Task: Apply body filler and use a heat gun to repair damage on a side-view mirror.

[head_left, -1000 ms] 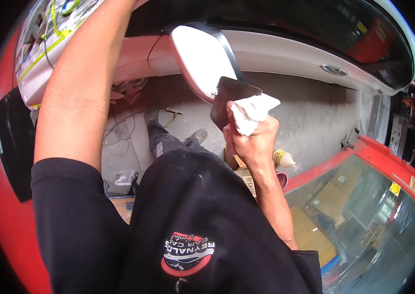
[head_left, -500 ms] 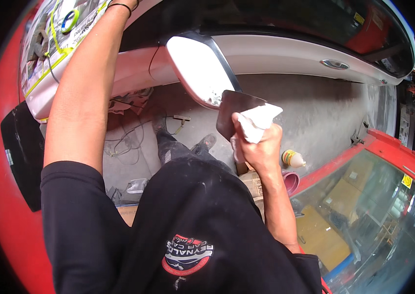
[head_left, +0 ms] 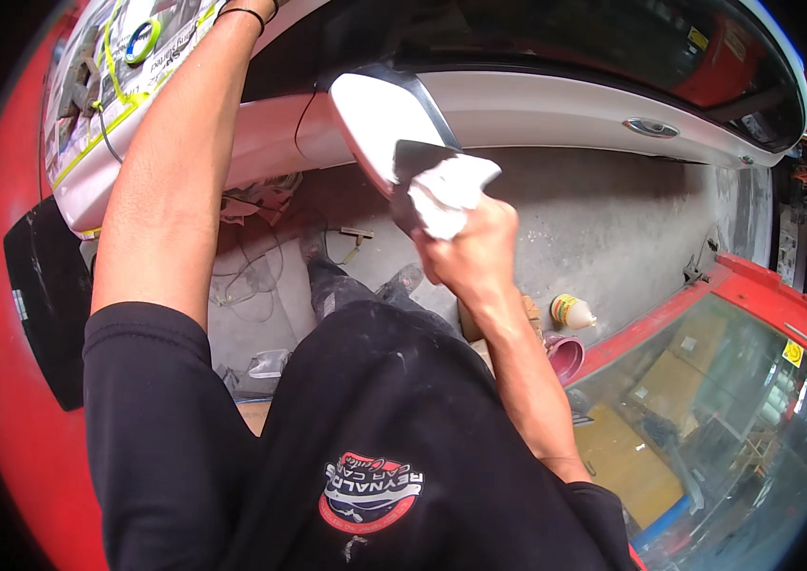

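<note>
My right hand [head_left: 465, 238] grips a dark flat square piece [head_left: 409, 162] together with a crumpled white cloth or paper [head_left: 449, 195], against or just over the lower end of a white side mirror [head_left: 370, 114] with a black edge. The mirror juts from a white car door [head_left: 556, 105] lying horizontally across the top of the view. My left arm reaches up past the door's left end, where newspaper masking [head_left: 79, 133] and yellow-green tape are fixed; my left hand [head_left: 256, 8] is cut off at the top edge, its fingers hidden.
A red vehicle [head_left: 13, 447] is on the left, a red-framed glass panel [head_left: 698, 400] lower right. A bottle [head_left: 570, 312], pink bucket [head_left: 565, 357], cardboard, thin cables and a small tool [head_left: 354, 233] with yellow handle lie on the concrete floor [head_left: 613, 228] around my feet.
My right hand has swung up and leftward with the dark piece and white cloth, overlapping more of the mirror. The scene has shifted slightly downward in view; my left arm remains raised.
</note>
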Demonstrator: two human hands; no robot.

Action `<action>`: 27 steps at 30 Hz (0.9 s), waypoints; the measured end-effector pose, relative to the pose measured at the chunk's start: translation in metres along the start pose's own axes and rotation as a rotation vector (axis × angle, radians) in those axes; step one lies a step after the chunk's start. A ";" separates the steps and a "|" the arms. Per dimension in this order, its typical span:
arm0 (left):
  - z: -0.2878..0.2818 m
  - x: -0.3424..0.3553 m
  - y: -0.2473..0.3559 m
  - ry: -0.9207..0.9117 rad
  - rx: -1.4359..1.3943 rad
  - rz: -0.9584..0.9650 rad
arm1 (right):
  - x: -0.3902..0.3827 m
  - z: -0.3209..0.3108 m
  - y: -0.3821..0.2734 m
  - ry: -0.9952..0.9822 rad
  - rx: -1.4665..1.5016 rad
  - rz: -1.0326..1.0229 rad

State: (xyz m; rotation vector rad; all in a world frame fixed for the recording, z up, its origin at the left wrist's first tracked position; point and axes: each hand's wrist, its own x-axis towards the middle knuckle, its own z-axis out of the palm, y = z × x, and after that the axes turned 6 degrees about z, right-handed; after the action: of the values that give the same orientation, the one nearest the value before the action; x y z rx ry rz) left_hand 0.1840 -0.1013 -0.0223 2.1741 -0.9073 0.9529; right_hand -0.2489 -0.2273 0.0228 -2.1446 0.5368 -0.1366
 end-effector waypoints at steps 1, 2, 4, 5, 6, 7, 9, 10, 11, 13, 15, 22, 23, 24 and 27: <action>-0.002 0.000 0.002 -0.002 0.002 0.002 | 0.005 0.010 -0.004 0.061 -0.048 -0.088; -0.004 -0.001 0.001 -0.027 0.023 -0.040 | 0.004 0.009 -0.003 0.057 -0.068 -0.091; -0.006 -0.002 0.003 -0.054 0.047 -0.091 | -0.013 -0.007 0.008 0.013 -0.045 -0.056; -0.006 0.003 0.007 0.005 0.047 -0.022 | -0.022 -0.023 0.017 -0.024 -0.002 -0.022; -0.005 0.004 0.008 0.059 0.043 0.049 | -0.031 -0.031 0.031 -0.022 -0.023 -0.064; -0.005 0.003 0.005 0.057 0.043 0.047 | -0.033 -0.033 0.042 -0.046 -0.044 -0.093; -0.001 0.002 -0.001 0.036 0.036 0.030 | -0.022 -0.021 0.031 -0.006 -0.011 -0.144; -0.001 0.001 -0.003 0.036 0.035 0.031 | -0.014 -0.013 0.016 -0.037 -0.023 -0.072; -0.001 -0.002 -0.004 0.019 0.033 0.007 | -0.003 0.001 0.010 -0.019 -0.064 -0.114; -0.002 0.003 -0.001 0.008 0.035 -0.011 | 0.004 0.015 0.007 -0.017 -0.157 -0.191; -0.008 -0.003 0.010 -0.050 -0.002 -0.113 | -0.009 -0.002 0.007 0.003 -0.025 -0.209; -0.012 -0.001 0.010 0.020 -0.042 -0.064 | -0.040 -0.068 0.052 -0.053 0.056 0.034; -0.012 -0.001 0.012 0.020 -0.072 -0.071 | -0.038 -0.068 0.055 -0.058 0.055 0.035; -0.011 -0.001 0.014 0.020 -0.101 -0.078 | -0.035 -0.069 0.059 -0.065 0.050 0.040; -0.008 -0.001 0.012 0.058 -0.070 -0.021 | -0.031 -0.062 0.066 -0.082 0.058 0.030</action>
State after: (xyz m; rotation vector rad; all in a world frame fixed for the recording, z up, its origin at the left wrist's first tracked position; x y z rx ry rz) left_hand 0.1709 -0.1025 -0.0159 2.0827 -0.8760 0.9556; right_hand -0.3160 -0.2942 0.0096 -2.0751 0.5112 -0.0468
